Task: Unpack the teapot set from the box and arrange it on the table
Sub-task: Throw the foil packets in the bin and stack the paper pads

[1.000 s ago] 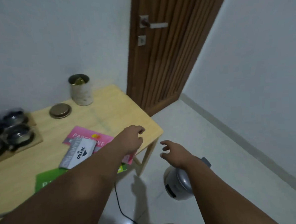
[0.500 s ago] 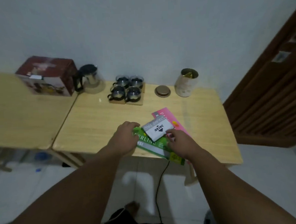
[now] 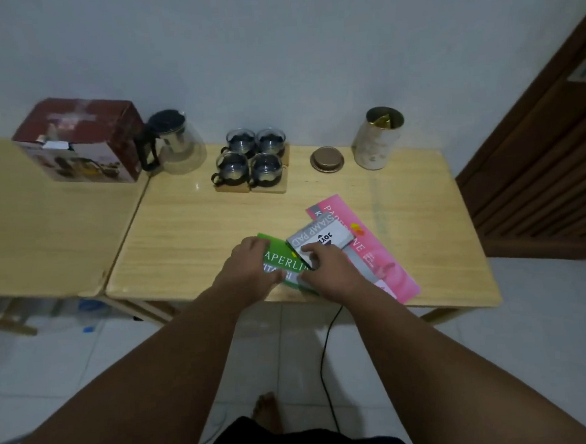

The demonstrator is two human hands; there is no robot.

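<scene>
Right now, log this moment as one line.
left hand: holds green packet | right hand: on grey box, grip unclear | teapot, four cups: unpacked, on table | box: on adjoining table

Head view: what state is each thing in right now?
box, looks closed
teapot, upright, lid on
cups, four upright on coasters
tin, open
tin lid, off, flat beside the tin
left hand, grips green packet
right hand, pinches grey pack
</scene>
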